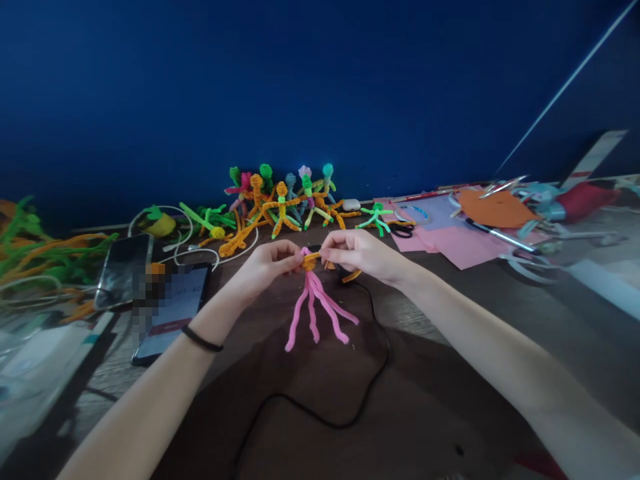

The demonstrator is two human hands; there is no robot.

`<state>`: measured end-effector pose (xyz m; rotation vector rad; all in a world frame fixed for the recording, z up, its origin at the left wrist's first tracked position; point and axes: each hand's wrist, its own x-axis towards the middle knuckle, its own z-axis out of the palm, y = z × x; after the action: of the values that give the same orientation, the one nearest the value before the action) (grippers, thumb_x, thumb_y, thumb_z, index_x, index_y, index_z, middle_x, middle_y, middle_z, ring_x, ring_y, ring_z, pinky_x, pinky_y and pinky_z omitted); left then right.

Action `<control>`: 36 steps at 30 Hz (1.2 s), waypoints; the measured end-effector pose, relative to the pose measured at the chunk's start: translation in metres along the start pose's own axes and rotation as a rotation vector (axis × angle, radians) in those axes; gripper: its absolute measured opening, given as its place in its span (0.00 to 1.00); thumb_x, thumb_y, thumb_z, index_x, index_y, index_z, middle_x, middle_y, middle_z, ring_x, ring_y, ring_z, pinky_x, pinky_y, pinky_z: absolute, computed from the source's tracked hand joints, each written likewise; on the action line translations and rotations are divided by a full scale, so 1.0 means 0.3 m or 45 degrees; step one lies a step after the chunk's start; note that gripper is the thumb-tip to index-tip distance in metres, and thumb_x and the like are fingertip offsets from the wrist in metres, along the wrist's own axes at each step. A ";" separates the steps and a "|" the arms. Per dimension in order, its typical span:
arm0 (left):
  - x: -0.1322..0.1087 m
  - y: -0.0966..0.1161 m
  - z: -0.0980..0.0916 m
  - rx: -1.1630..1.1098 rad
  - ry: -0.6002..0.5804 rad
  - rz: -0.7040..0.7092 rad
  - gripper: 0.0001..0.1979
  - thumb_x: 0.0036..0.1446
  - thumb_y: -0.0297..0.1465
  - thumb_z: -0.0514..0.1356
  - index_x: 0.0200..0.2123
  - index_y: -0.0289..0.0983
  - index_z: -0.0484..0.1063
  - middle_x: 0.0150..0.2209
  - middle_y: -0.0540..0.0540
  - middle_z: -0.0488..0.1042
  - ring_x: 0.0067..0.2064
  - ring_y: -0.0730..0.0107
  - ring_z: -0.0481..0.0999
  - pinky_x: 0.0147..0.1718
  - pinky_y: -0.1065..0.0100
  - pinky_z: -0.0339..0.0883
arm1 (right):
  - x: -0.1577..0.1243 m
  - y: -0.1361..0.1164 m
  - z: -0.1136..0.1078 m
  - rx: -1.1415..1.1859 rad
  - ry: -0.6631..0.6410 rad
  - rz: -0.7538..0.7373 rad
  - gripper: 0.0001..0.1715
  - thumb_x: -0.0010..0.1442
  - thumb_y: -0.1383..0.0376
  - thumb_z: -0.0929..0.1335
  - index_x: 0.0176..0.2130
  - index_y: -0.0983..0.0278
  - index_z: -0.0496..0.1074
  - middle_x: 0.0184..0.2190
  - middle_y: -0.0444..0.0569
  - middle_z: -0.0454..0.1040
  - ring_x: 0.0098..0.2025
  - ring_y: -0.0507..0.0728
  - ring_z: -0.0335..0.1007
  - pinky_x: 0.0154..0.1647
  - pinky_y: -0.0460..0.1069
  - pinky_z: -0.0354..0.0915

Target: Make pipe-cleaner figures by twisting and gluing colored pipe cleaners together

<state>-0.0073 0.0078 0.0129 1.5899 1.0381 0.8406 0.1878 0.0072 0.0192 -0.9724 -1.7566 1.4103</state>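
Note:
A pink pipe cleaner figure (314,297) hangs over the middle of the table, several of its limbs spread downward. My left hand (274,264) is closed in a pinch on its upper part. Around that part winds an orange pipe cleaner (310,262), whose strand stretches toward my right hand (354,253). The thumb and forefinger of my right hand pinch this strand. An orange end shows below the right hand. Fingers hide some of the figure's top.
Finished pipe cleaner figures (283,203) stand along the blue wall (320,87). Phones (175,313), white cables and loose green and orange pipe cleaners (65,247) lie left. Pink paper (460,243), scissors (401,230) and pens lie right. A black cable (373,373) curves across the table.

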 end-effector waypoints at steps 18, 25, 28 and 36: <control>-0.012 -0.005 0.012 -0.490 -0.220 0.098 0.08 0.46 0.31 0.65 0.26 0.32 0.70 0.23 0.51 0.69 0.24 0.80 0.65 0.25 0.76 0.58 | 0.011 0.028 -0.015 0.114 -0.134 -0.044 0.13 0.49 0.60 0.71 0.30 0.67 0.68 0.20 0.39 0.63 0.21 0.45 0.54 0.21 0.43 0.49; -0.022 -0.005 0.021 -0.585 -0.309 0.075 0.09 0.45 0.32 0.65 0.28 0.33 0.71 0.24 0.51 0.69 0.25 0.78 0.65 0.26 0.74 0.59 | 0.012 0.053 -0.005 0.296 -0.229 -0.120 0.11 0.49 0.61 0.71 0.32 0.66 0.69 0.22 0.39 0.64 0.20 0.44 0.50 0.18 0.42 0.43; -0.023 -0.006 0.028 -0.582 -0.273 0.017 0.08 0.46 0.31 0.64 0.28 0.34 0.70 0.24 0.51 0.69 0.25 0.78 0.66 0.27 0.73 0.59 | 0.008 0.054 -0.004 0.334 -0.250 -0.106 0.10 0.50 0.62 0.71 0.32 0.66 0.70 0.22 0.40 0.65 0.20 0.43 0.51 0.18 0.42 0.45; 0.006 -0.017 0.000 -0.475 0.024 0.032 0.09 0.47 0.31 0.62 0.30 0.38 0.64 0.26 0.53 0.68 0.28 0.76 0.68 0.30 0.71 0.63 | 0.010 0.039 -0.002 0.268 -0.070 -0.026 0.09 0.49 0.65 0.69 0.32 0.68 0.70 0.24 0.43 0.69 0.21 0.45 0.57 0.19 0.41 0.51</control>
<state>-0.0077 0.0098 0.0080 1.2823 0.8183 1.0031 0.1885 0.0116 0.0080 -0.8089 -1.6132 1.5853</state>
